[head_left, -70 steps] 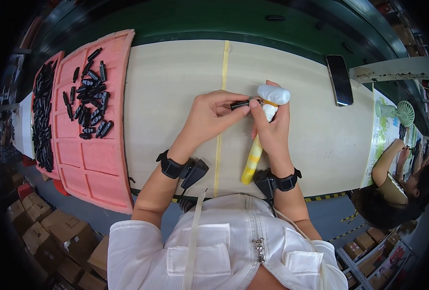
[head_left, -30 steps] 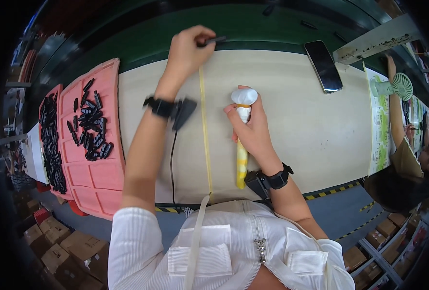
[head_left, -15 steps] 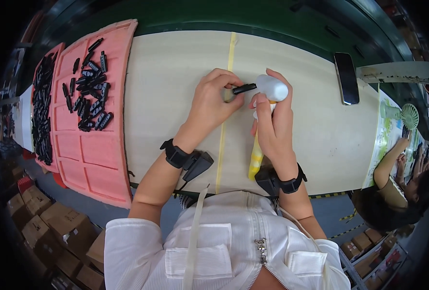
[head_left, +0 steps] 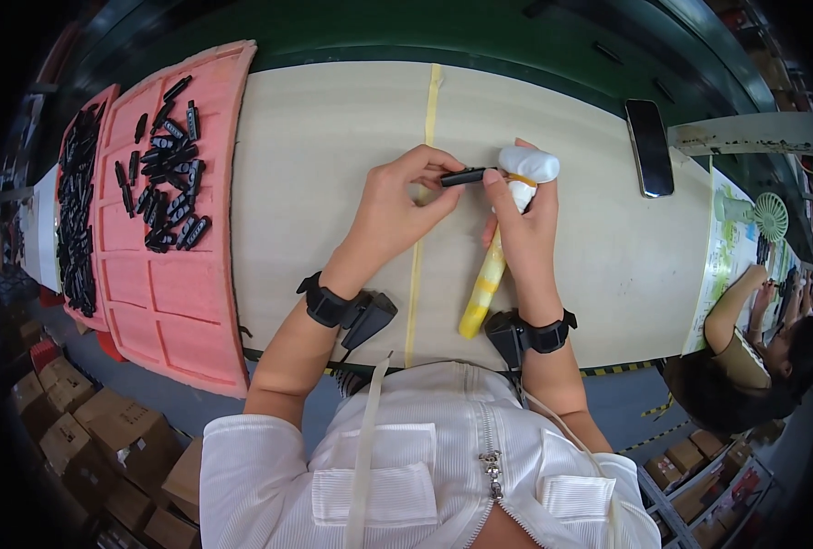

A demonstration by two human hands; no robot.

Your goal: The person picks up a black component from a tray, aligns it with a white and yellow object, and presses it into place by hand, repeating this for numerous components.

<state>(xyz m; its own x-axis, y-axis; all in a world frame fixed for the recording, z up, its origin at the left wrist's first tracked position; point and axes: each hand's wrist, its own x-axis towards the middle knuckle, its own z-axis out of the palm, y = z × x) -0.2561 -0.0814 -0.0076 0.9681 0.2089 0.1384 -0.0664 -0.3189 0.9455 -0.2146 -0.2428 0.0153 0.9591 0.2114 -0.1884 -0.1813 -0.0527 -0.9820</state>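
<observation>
Brown cartons (head_left: 77, 439) stacked on the floor at lower left, below the bench edge; more boxes (head_left: 699, 476) at lower right, too small to read. Yellow tape strip (head_left: 425, 183) runs down the middle of the pale bench (head_left: 315, 165). Pink tray (head_left: 187, 274) to my left carries a loose heap of small black parts (head_left: 164, 192); a second tray (head_left: 81, 220) beyond it is packed with the same. Dark phone (head_left: 649, 146) lies flat at upper right; a small green fan (head_left: 771, 215) near a seated person (head_left: 745, 357). My left hand (head_left: 397, 206) pinches one black part (head_left: 466, 177), fingers narrow, its end touching the white cloth tip (head_left: 530, 166) of a yellow stick (head_left: 484, 288). My right hand (head_left: 525, 233) is wrapped round the stick, holding it tilted over the tape. Versus 0.5 s ago: same grip, part and tip unchanged; 1.0 s ago my left hand was reaching to the far edge.
</observation>
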